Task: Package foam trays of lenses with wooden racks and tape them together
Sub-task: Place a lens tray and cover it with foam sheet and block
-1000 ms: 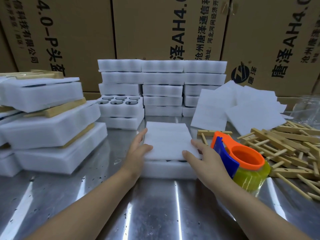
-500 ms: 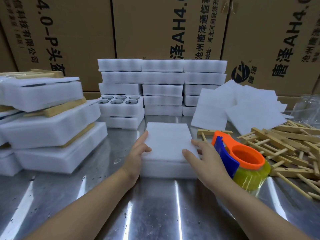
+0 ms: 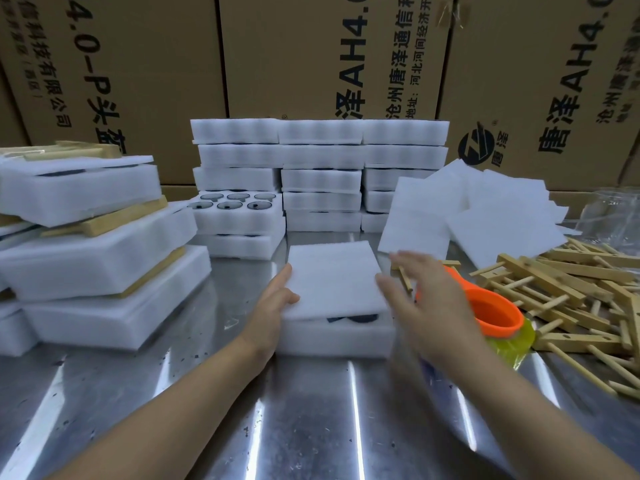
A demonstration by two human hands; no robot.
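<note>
A white foam tray [image 3: 334, 336] lies in the middle of the steel table, with a thin foam sheet [image 3: 334, 278] on top; a dark lens shows under the sheet's front edge. My left hand [image 3: 273, 303] rests flat against the tray's left side, thumb on the sheet. My right hand [image 3: 426, 299] hovers blurred just right of the tray, fingers spread, holding nothing. An orange tape dispenser [image 3: 495, 313] with yellowish tape sits behind that hand. Wooden racks [image 3: 568, 289] lie heaped at the right.
Stacked foam trays [image 3: 320, 178] stand at the back, one open tray [image 3: 239, 209] showing lenses. Taped bundles of trays and racks [image 3: 90, 244] are piled at the left. Loose foam sheets [image 3: 485, 216] lie back right, a clear plastic bag [image 3: 613, 216] beyond. Cardboard boxes [image 3: 311, 57] form the back wall.
My right hand has lifted off the sheet's right edge and moved right, toward the dispenser. The sheet has settled on the tray. My left hand stays at the tray's left side.
</note>
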